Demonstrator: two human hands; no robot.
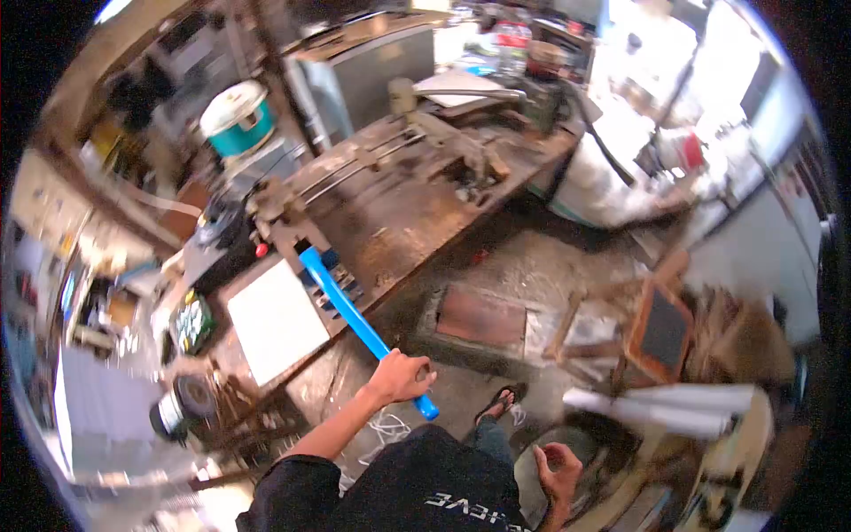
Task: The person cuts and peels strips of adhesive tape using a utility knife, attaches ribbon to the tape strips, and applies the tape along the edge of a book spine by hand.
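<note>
A long bright blue tube (350, 312) slants from the workbench down toward the person's body. My left hand (401, 376) is wrapped round it near its lower end, with a short piece sticking out below the fist. The tube's upper end lies over the bench edge, beside a white rectangular board (277, 321) and a small dark blue item partly behind the tube. My right hand (558, 470) is low at the right, away from the tube, its fingers curled with a gap between thumb and fingers and nothing visible in it.
The brown workbench (390, 239) bears a metal rail fixture (359, 164). A teal pot (238, 120) stands behind it at the left. On the right are a wooden chair (660, 332), white rolls (665, 408) and a large white sack (594, 182). A bench grinder (193, 396) sits lower left.
</note>
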